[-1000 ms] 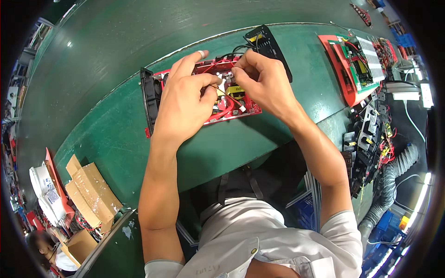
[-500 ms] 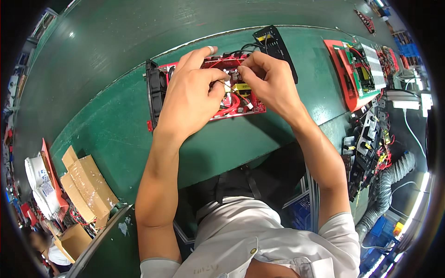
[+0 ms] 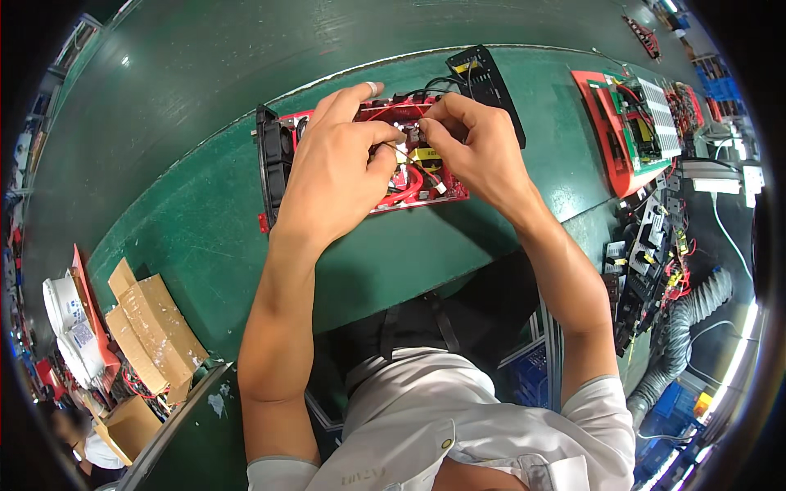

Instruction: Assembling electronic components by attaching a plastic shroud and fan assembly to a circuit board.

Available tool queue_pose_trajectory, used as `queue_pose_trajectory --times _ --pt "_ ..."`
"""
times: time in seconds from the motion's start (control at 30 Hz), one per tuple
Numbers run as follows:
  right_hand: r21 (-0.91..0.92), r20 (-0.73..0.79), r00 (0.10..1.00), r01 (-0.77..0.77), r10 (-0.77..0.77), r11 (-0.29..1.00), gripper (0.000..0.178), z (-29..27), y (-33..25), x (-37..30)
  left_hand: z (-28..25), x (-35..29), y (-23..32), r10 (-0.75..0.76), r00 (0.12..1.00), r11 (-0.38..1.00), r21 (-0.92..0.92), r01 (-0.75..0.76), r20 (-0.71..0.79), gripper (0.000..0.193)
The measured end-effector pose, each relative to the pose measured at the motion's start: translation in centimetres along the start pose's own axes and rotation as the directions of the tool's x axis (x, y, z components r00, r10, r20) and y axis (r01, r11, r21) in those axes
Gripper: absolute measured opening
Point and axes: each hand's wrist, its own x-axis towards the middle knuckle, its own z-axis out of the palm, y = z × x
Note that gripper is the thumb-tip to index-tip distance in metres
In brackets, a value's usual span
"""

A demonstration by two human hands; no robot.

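Observation:
A red-framed electronics unit [image 3: 455, 193] with a black fan [image 3: 274, 155] at its left end lies on the green bench. Over its left half is my left hand [image 3: 336, 168]; the thumb and forefinger close together at a thin wire, and another finger reaches to the far edge. My right hand [image 3: 483, 147] bends over the right half, thumb and forefinger pinched above the inside; what they hold is too small to make out. Between the hands show a yellow-wrapped part [image 3: 424, 157], a thick red cable loop [image 3: 407, 195] and a white plug [image 3: 440, 187] on thin wires.
A black slotted panel [image 3: 490, 92] lies behind my right hand, dark cables beside it. Farther right are circuit boards on a red sheet [image 3: 602, 123]. An opened cardboard box [image 3: 155, 327] and white tubs [image 3: 70, 319] stand at left. A grey flexible duct [image 3: 679, 344] runs at lower right.
Both hands keep nearly the same place over the unit. Only a slight shift of the fingers and the thin wires shows.

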Motion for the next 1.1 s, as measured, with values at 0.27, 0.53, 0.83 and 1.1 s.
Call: queue_pose_trajectory --times 0.27,0.53,0.83,1.1 --pt "0.006 -0.025 0.999 -0.024 0.024 1.0 0.014 0.06 -0.19 -0.21 -0.04 -0.07 0.14 -0.003 1.0 1.0 -0.011 0.003 0.004 0.025" --pt "-0.019 -0.028 0.999 -0.038 0.037 0.999 0.014 0.07 -0.39 -0.15 -0.07 -0.01 0.08 -0.001 1.0 1.0 -0.003 0.001 0.001 0.026" --pt "-0.072 0.019 0.999 -0.039 0.041 0.997 0.014 -0.29 -0.42 -0.07 0.11 -0.01 -0.05 0.005 1.0 1.0 0.008 -0.005 0.001 0.026" --pt "-0.024 0.021 0.998 -0.058 0.058 0.998 0.018 -0.17 -0.02 0.41 0.24 -0.13 0.22 0.126 0.991 0.978 0.162 -0.132 0.046 0.03"
